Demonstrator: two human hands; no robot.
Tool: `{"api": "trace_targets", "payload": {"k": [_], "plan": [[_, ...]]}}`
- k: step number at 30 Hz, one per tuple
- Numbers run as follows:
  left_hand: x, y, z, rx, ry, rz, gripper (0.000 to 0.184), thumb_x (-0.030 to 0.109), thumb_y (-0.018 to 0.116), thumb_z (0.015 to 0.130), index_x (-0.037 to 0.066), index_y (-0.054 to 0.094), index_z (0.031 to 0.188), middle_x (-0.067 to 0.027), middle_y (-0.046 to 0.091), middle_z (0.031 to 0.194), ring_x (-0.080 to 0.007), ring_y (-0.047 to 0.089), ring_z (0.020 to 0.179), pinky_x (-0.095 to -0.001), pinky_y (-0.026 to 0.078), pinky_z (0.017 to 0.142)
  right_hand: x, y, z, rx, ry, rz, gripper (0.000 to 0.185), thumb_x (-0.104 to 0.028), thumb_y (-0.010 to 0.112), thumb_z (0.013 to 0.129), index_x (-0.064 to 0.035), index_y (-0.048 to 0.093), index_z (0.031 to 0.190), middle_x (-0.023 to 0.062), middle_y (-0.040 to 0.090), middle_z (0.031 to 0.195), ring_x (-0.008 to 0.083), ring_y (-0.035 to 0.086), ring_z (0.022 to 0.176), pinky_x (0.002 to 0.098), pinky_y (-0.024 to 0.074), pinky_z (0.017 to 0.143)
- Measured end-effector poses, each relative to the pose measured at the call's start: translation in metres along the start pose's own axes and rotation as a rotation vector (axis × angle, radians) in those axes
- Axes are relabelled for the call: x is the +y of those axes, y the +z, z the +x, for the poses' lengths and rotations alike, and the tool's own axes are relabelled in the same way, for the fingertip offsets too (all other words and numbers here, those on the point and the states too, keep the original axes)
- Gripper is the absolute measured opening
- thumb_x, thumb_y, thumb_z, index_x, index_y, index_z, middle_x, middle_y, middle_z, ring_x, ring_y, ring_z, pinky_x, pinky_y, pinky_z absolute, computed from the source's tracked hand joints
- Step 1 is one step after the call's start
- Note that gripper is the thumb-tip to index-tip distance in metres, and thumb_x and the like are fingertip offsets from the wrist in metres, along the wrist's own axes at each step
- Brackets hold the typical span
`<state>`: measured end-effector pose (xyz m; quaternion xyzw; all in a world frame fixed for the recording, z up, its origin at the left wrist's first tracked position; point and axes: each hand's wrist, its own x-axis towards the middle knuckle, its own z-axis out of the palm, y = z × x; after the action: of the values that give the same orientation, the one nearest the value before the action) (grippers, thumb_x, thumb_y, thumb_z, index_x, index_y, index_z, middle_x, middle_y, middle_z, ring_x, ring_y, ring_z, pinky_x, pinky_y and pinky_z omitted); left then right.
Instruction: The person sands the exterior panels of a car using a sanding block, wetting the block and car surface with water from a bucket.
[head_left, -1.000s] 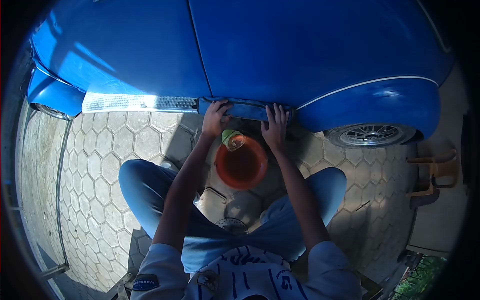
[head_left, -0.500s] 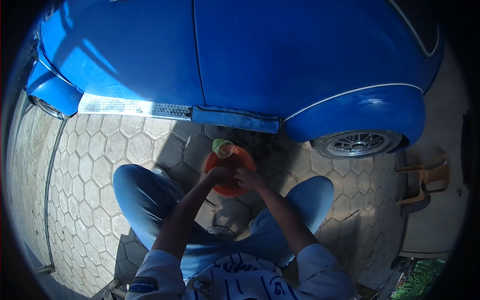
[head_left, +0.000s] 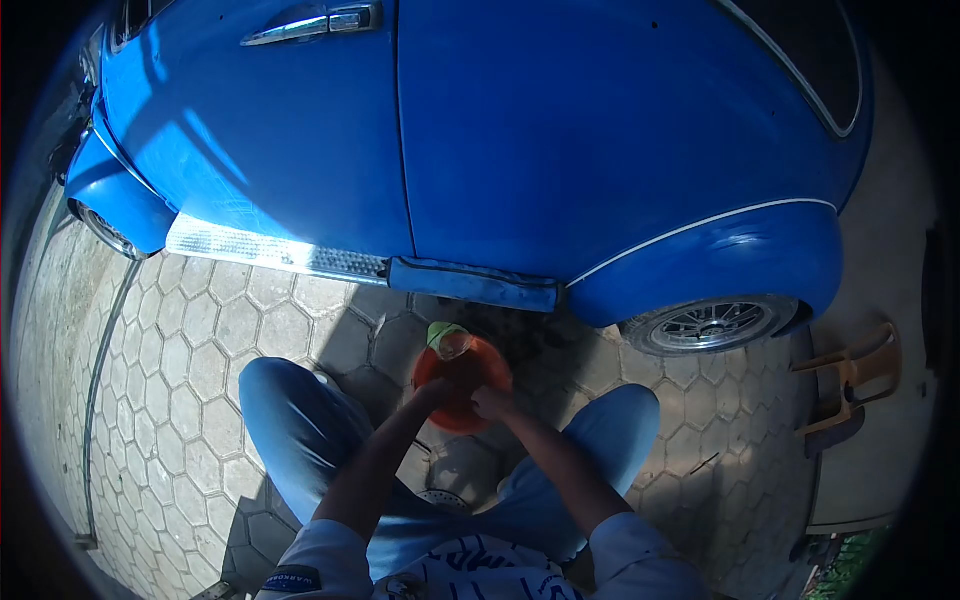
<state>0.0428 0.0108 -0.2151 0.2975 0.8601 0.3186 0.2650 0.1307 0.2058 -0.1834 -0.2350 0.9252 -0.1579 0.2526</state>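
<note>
An orange-red basin (head_left: 492, 358) sits on the paving between my knees. My left hand (head_left: 436, 392) reaches over its left side, the fingers looking curled and partly lost in shadow. Over the right side of the bowl is my right hand (head_left: 491, 403), closed like a fist and a short gap from the left. What either hand grips, if anything, is too dark and small to make out. At the basin's far rim rest a light green piece (head_left: 440, 331), perhaps cloth, and a clear plastic container (head_left: 455, 346).
A blue car (head_left: 520, 130) fills the far side, with its running board (head_left: 270, 250) and rear wheel (head_left: 712, 325) close beyond the basin. An orange-brown plastic chair (head_left: 850, 375) stands at right. Hexagonal paving (head_left: 180, 400) surrounds me. A white object partly shows beside my left knee.
The view has tilted up, so the car's door handle now shows and the basin appears lower. My hands have moved apart from each other over the basin.
</note>
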Motion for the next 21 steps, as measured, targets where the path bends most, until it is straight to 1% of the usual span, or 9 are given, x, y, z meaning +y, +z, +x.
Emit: {"api": "trace_targets", "payload": {"k": [3, 6, 9, 11, 15, 17, 18, 19, 21], "plan": [[-0.016, 0.002, 0.002, 0.022, -0.023, -0.095, 0.019, 0.018, 0.059, 0.095, 0.003, 0.071, 0.098, -0.0117, 0.074, 0.084, -0.0267, 0.073, 0.076, -0.0427, 0.059, 0.069, -0.003, -0.007, 0.0, 0.015, -0.01, 0.007, 0.027, -0.023, 0.058, 0.092, -0.0064, 0.079, 0.1, 0.02, 0.076, 0.103, 0.04, 0.073, 0.095, 0.052, 0.0573, 0.091], [-0.014, 0.008, 0.006, 0.016, -0.04, -0.19, 0.021, 0.019, 0.059, 0.097, 0.002, 0.072, 0.098, -0.012, 0.074, 0.083, -0.0257, 0.073, 0.075, -0.0416, 0.059, 0.068, 0.003, -0.003, 0.005, -0.045, 0.011, -0.075, 0.02, -0.019, 0.066, 0.088, -0.0067, 0.08, 0.094, 0.0174, 0.078, 0.096, 0.0348, 0.075, 0.09, 0.0475, 0.0593, 0.086], [-0.015, 0.013, 0.016, -0.017, -0.06, -0.286, 0.023, 0.019, 0.058, 0.098, 0.001, 0.072, 0.098, -0.0123, 0.074, 0.082, -0.0246, 0.073, 0.074, -0.0405, 0.059, 0.067, 0.02, -0.002, 0.018, -0.069, -0.057, 0.146, 0.011, -0.014, 0.075, 0.081, -0.0072, 0.081, 0.087, 0.0144, 0.078, 0.086, 0.0285, 0.076, 0.084, 0.0417, 0.0602, 0.079], [-0.014, 0.009, 0.029, -0.038, -0.065, -0.348, 0.024, 0.019, 0.058, 0.099, 0.001, 0.072, 0.099, -0.0125, 0.074, 0.081, -0.0239, 0.073, 0.073, -0.0398, 0.059, 0.066, 0.001, -0.048, -0.003, 0.105, 0.059, 0.402, 0.01, -0.013, 0.082, 0.076, -0.0081, 0.081, 0.085, 0.0114, 0.078, 0.082, 0.0232, 0.077, 0.081, 0.0376, 0.0601, 0.075], [-0.026, -0.02, 0.05, -0.073, -0.068, -0.476, 0.026, 0.02, 0.057, 0.101, 0.0, 0.073, 0.099, -0.0129, 0.074, 0.079, -0.0225, 0.073, 0.072, -0.0383, 0.059, 0.065, 0.001, -0.107, -0.008, 0.202, 0.033, 0.387, 0.014, -0.017, 0.083, 0.078, -0.0068, 0.082, 0.087, 0.0123, 0.079, 0.085, 0.0233, 0.077, 0.081, 0.0373, 0.0603, 0.078], [-0.028, -0.026, 0.063, -0.095, -0.081, -0.558, 0.027, 0.021, 0.057, 0.102, -0.001, 0.073, 0.099, -0.0131, 0.074, 0.078, -0.0218, 0.073, 0.071, -0.0376, 0.059, 0.065, -0.011, -0.158, -0.008, 0.347, 0.032, 0.413, 0.012, -0.014, 0.079, 0.084, -0.0049, 0.081, 0.091, 0.0164, 0.078, 0.089, 0.0279, 0.077, 0.083, 0.0388, 0.0598, 0.078], [0.036, -0.05, 0.046, -0.092, -0.075, -0.568, 0.027, 0.021, 0.057, 0.102, -0.001, 0.073, 0.099, -0.0131, 0.074, 0.078, -0.0218, 0.073, 0.071, -0.0376, 0.059, 0.065, -0.016, -0.181, -0.009, 0.448, 0.025, 0.41, 0.012, -0.013, 0.076, 0.087, -0.0042, 0.081, 0.095, 0.017, 0.078, 0.091, 0.0288, 0.077, 0.085, 0.0388, 0.0597, 0.08], [0.097, -0.121, 0.013, 0.401, 0.167, -0.333, 0.022, 0.014, 0.065, 0.099, -0.002, 0.075, 0.112, -0.0136, 0.078, 0.092, -0.0227, 0.076, 0.087, -0.0357, 0.06, 0.078, -0.021, -0.202, -0.011, 0.544, 0.02, 0.408, 0.014, -0.012, 0.073, 0.09, -0.0035, 0.081, 0.098, 0.0177, 0.078, 0.094, 0.0298, 0.077, 0.086, 0.0389, 0.0597, 0.081], [0.124, -0.162, 0.033, 0.597, 0.255, -0.479, 0.03, 0.003, 0.07, 0.093, 0.004, 0.073, 0.123, -0.0138, 0.079, 0.107, -0.0243, 0.076, 0.094, -0.034, 0.058, 0.08, -0.036, -0.25, -0.019, 0.669, -0.011, 0.385, 0.017, -0.008, 0.068, 0.093, -0.004, 0.08, 0.105, 0.0168, 0.079, 0.1, 0.0311, 0.076, 0.09, 0.0391, 0.059, 0.085]]}}
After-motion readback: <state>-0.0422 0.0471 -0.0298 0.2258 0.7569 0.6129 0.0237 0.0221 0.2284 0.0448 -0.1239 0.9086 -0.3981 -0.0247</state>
